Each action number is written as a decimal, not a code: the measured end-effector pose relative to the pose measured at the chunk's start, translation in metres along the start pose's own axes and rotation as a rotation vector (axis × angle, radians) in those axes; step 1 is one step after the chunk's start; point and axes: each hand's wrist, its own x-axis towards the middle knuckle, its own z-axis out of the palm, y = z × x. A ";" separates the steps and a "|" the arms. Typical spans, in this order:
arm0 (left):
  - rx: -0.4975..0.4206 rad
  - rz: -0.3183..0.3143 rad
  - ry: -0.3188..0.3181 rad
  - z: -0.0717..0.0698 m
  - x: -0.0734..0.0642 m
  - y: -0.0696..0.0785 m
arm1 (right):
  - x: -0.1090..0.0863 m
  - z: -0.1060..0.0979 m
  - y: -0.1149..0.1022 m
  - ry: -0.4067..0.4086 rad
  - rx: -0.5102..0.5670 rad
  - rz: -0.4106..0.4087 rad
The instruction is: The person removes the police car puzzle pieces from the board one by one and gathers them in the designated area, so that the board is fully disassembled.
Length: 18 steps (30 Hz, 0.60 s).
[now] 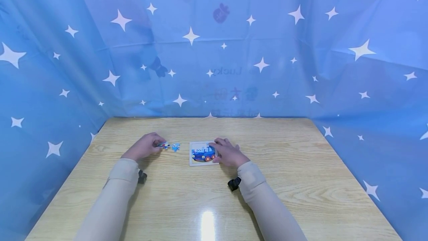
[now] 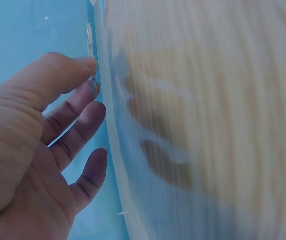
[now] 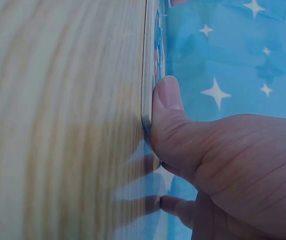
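Pinching a jigsaw piece (image 1: 164,145), left hand (image 1: 145,146) sits beside a loose blue piece (image 1: 175,147). Right hand (image 1: 230,154), unclenched, rests at right edge of blue-vehicle jigsaw board (image 1: 202,164).

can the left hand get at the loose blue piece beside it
Probably yes: the loose blue piece lies on the table close to the left hand. The colourful piece that hand pinches sits between, though, so it may need setting down first.

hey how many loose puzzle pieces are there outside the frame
2 visible: a multicolored piece pinched in the left hand, a blue piece on the table just right of it. That hand may hide more.
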 end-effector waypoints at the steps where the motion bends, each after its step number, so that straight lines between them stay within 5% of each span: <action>1: -0.001 -0.003 0.001 0.000 -0.001 -0.001 | 0.000 0.000 0.000 0.000 -0.003 -0.002; 18: -0.010 -0.042 0.007 -0.004 -0.005 -0.009 | -0.001 0.000 -0.001 -0.006 0.002 -0.008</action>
